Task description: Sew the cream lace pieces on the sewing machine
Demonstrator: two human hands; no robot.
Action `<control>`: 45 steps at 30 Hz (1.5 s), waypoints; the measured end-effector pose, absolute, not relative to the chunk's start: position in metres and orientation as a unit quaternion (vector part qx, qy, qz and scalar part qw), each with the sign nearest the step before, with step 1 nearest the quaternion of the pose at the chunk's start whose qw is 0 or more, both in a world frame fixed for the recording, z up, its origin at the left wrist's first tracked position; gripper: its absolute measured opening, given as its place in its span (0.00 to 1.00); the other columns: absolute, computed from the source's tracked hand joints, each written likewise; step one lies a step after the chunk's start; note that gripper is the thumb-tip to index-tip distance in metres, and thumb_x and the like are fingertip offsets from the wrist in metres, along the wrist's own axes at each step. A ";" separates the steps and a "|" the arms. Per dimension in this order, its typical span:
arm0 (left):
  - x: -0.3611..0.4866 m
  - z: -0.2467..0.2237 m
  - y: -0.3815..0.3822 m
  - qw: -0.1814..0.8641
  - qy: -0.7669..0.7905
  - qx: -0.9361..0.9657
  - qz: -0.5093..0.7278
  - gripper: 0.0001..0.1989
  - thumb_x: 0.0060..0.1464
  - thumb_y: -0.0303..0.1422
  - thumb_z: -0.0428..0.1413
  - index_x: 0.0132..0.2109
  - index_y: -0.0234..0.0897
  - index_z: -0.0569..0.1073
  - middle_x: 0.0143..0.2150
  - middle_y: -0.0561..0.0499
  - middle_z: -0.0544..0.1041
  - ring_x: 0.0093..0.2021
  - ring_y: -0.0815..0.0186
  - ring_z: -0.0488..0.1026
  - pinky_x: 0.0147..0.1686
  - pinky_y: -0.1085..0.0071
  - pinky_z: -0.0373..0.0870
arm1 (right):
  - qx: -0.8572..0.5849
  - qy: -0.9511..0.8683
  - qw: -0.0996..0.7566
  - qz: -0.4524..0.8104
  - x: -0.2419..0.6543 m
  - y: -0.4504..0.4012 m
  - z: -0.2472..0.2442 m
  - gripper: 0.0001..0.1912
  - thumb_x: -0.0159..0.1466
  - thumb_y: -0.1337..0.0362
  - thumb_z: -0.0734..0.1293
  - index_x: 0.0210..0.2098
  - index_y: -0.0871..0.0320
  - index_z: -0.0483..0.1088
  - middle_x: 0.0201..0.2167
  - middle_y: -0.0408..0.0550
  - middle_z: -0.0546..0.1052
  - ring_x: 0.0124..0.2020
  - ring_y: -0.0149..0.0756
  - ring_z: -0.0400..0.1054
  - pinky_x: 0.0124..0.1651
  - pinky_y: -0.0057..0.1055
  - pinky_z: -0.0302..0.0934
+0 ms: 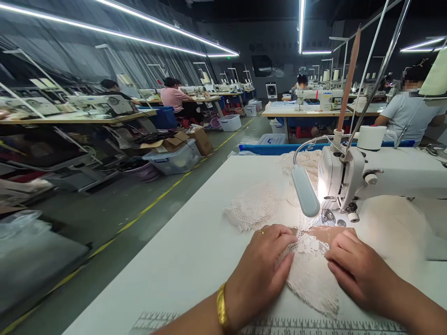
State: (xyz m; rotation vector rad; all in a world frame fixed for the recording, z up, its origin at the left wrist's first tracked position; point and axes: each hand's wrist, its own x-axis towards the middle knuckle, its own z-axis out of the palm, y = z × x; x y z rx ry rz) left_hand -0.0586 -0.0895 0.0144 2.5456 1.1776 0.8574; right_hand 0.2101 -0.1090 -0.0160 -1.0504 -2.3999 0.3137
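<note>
A cream lace piece [312, 279] lies on the white table in front of the sewing machine [335, 177], its narrow upper part running toward the presser foot. My left hand [267, 260], with a gold bracelet at the wrist, has its thumb and fingers closed on the left edge of the lace. At the right edge, my right hand [358, 265] pinches the lace with bent fingers. A brown strip [323, 234] lies under the lace between both hands. Another lace piece [253, 207] rests farther left, and more lace [303, 163] is heaped behind the lamp.
A grey lamp head [305, 190] hangs left of the needle area. A ruler scale [289, 325] runs along the table's near edge. White thread cone [372, 137] stands on the machine. Sheer cream fabric [394, 223] lies to the right. Other people sit at machines beyond.
</note>
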 end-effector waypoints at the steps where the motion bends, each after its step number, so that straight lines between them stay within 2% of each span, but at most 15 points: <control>1: -0.061 0.015 -0.090 0.105 0.402 0.861 0.294 0.12 0.63 0.26 0.53 0.50 0.41 0.76 0.49 0.46 0.79 0.49 0.55 0.76 0.49 0.55 0.75 | -0.386 -0.881 0.249 0.115 0.210 -0.109 -0.016 0.11 0.74 0.70 0.58 0.36 0.55 0.66 0.34 0.45 0.68 0.37 0.39 0.61 0.39 0.37 0.60; 4: -0.068 0.014 -0.092 0.135 0.363 0.877 0.285 0.13 0.60 0.29 0.57 0.51 0.43 0.76 0.50 0.46 0.78 0.49 0.54 0.74 0.49 0.55 0.74 | -0.385 -0.881 0.250 0.116 0.211 -0.109 -0.017 0.10 0.74 0.70 0.58 0.38 0.55 0.67 0.34 0.45 0.69 0.37 0.39 0.62 0.40 0.38 0.61; 6: -0.070 0.014 -0.096 0.159 0.311 0.900 0.261 0.11 0.57 0.31 0.59 0.47 0.43 0.75 0.51 0.46 0.77 0.49 0.54 0.73 0.49 0.56 0.74 | -0.386 -0.881 0.246 0.119 0.210 -0.109 -0.017 0.10 0.75 0.70 0.58 0.39 0.55 0.67 0.35 0.46 0.69 0.38 0.40 0.62 0.41 0.38 0.61; 8: -0.068 0.016 -0.101 0.167 0.278 0.915 0.241 0.04 0.59 0.28 0.55 0.40 0.42 0.73 0.47 0.48 0.78 0.45 0.57 0.73 0.48 0.58 0.72 | -0.388 -0.880 0.244 0.125 0.210 -0.108 -0.016 0.10 0.75 0.69 0.58 0.38 0.55 0.67 0.35 0.46 0.69 0.38 0.40 0.62 0.41 0.38 0.61; 10: -0.064 0.024 -0.105 0.197 0.270 0.914 0.228 0.08 0.64 0.25 0.50 0.36 0.40 0.69 0.40 0.50 0.79 0.39 0.62 0.71 0.44 0.63 0.71 | -0.390 -0.875 0.256 0.131 0.211 -0.108 -0.016 0.10 0.75 0.69 0.58 0.38 0.55 0.67 0.35 0.46 0.70 0.38 0.40 0.63 0.41 0.39 0.62; 15: -0.053 0.047 -0.091 0.421 0.338 0.815 0.209 0.08 0.67 0.35 0.52 0.37 0.40 0.68 0.28 0.56 0.71 0.28 0.69 0.65 0.28 0.72 0.63 | -0.424 -0.835 0.313 0.155 0.216 -0.105 -0.014 0.10 0.75 0.67 0.58 0.41 0.54 0.70 0.34 0.46 0.72 0.37 0.40 0.66 0.41 0.38 0.64; 17: -0.054 0.049 -0.076 0.461 0.388 0.775 0.190 0.11 0.66 0.39 0.53 0.36 0.39 0.69 0.26 0.57 0.67 0.26 0.69 0.62 0.26 0.73 0.60 | -0.438 -0.826 0.321 0.153 0.217 -0.104 -0.013 0.11 0.76 0.66 0.57 0.41 0.54 0.70 0.35 0.46 0.73 0.38 0.40 0.66 0.41 0.38 0.64; 19: -0.059 0.047 -0.063 0.409 0.451 0.770 0.191 0.11 0.64 0.41 0.53 0.38 0.39 0.71 0.28 0.55 0.71 0.27 0.67 0.66 0.27 0.71 0.61 | -0.440 -0.823 0.327 0.149 0.218 -0.105 -0.013 0.10 0.76 0.66 0.58 0.41 0.54 0.70 0.36 0.46 0.73 0.38 0.40 0.67 0.41 0.38 0.65; 22: -0.069 0.044 -0.057 0.261 0.483 0.798 0.250 0.08 0.64 0.37 0.55 0.43 0.39 0.75 0.39 0.50 0.78 0.38 0.61 0.74 0.37 0.65 0.69 | -0.426 -0.829 0.335 0.138 0.216 -0.106 -0.012 0.10 0.75 0.68 0.57 0.43 0.54 0.69 0.36 0.46 0.73 0.37 0.39 0.66 0.40 0.37 0.64; 28: -0.076 0.024 -0.068 0.259 0.327 0.876 0.244 0.04 0.61 0.31 0.63 0.44 0.41 0.78 0.45 0.50 0.81 0.48 0.59 0.76 0.52 0.60 0.72 | -0.340 -0.881 0.292 0.149 0.211 -0.110 -0.011 0.10 0.74 0.69 0.59 0.48 0.54 0.71 0.36 0.46 0.70 0.38 0.39 0.63 0.41 0.37 0.62; 32: -0.070 0.004 -0.062 0.264 0.310 0.887 0.218 0.02 0.62 0.31 0.63 0.38 0.39 0.79 0.42 0.49 0.79 0.45 0.60 0.75 0.49 0.61 0.71 | -0.324 -0.901 0.239 0.162 0.210 -0.112 -0.014 0.10 0.72 0.72 0.59 0.42 0.56 0.71 0.36 0.47 0.67 0.36 0.37 0.60 0.34 0.33 0.55; 34: -0.067 0.002 -0.057 0.285 0.314 0.877 0.225 0.06 0.64 0.31 0.60 0.36 0.39 0.79 0.39 0.50 0.79 0.42 0.61 0.74 0.48 0.62 0.70 | -0.319 -0.904 0.230 0.166 0.210 -0.113 -0.014 0.10 0.71 0.73 0.59 0.39 0.56 0.70 0.36 0.47 0.67 0.36 0.37 0.59 0.34 0.33 0.54; 40: -0.061 0.032 -0.053 0.449 0.374 0.772 0.249 0.10 0.62 0.36 0.59 0.33 0.37 0.76 0.34 0.53 0.77 0.37 0.65 0.73 0.43 0.68 0.68 | -0.302 -0.901 0.230 0.209 0.207 -0.116 -0.009 0.09 0.68 0.75 0.60 0.36 0.56 0.67 0.36 0.47 0.67 0.35 0.37 0.59 0.34 0.33 0.55; 43: -0.052 0.060 -0.059 0.533 0.324 0.765 0.159 0.12 0.65 0.38 0.56 0.34 0.37 0.73 0.30 0.54 0.73 0.31 0.68 0.68 0.34 0.72 0.65 | -0.298 -0.876 0.269 0.268 0.210 -0.117 -0.002 0.06 0.70 0.71 0.61 0.38 0.54 0.67 0.36 0.46 0.68 0.37 0.38 0.61 0.38 0.34 0.59; 45: -0.043 0.074 -0.063 0.547 0.269 0.788 0.089 0.12 0.66 0.38 0.55 0.34 0.38 0.71 0.28 0.56 0.70 0.29 0.69 0.64 0.31 0.74 0.63 | -0.337 -0.821 0.321 0.331 0.214 -0.117 0.002 0.04 0.73 0.63 0.62 0.44 0.52 0.69 0.40 0.47 0.70 0.41 0.40 0.64 0.45 0.36 0.62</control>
